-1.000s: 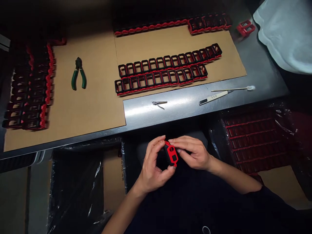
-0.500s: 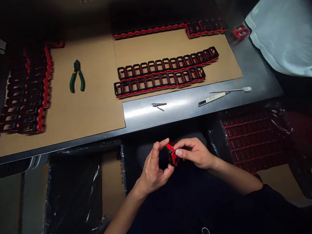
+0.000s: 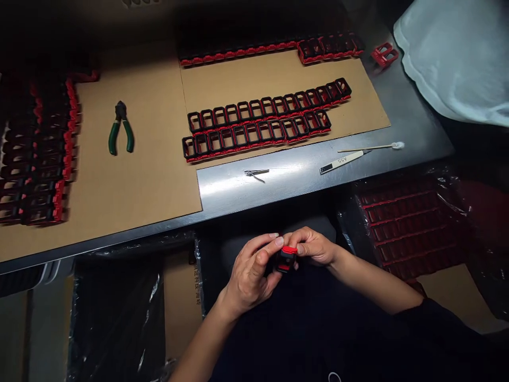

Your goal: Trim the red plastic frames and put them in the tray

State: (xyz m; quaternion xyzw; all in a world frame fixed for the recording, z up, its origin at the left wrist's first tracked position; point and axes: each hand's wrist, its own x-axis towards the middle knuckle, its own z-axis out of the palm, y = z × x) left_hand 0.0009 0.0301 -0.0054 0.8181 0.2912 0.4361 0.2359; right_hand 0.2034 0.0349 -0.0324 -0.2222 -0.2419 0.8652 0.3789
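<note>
A small red-and-black plastic frame part (image 3: pixel 287 259) is held between both hands, in front of my body and below the table edge. My left hand (image 3: pixel 250 270) grips it from the left, thumb below and fingers at its top. On the right side, my right hand (image 3: pixel 315 247) pinches it with thumb and fingertips. Part of the piece is hidden behind the fingers. On the table beyond, two rows of similar red-and-black frames (image 3: pixel 256 135) stand side by side on cardboard (image 3: pixel 155 175).
Green-handled cutting pliers (image 3: pixel 121 130) lie on the cardboard. Nail clippers (image 3: pixel 256 174), a white marked tool (image 3: pixel 342 162) and a cotton swab (image 3: pixel 369 148) lie on the metal tabletop (image 3: pixel 228 188). More frames (image 3: pixel 43 159) stand left. A plastic-lined box of frames (image 3: pixel 405 228) sits lower right.
The frame part has been turned in my hands, so its red side now faces up. My left fingers have closed over its top and the right hand has shifted slightly left.
</note>
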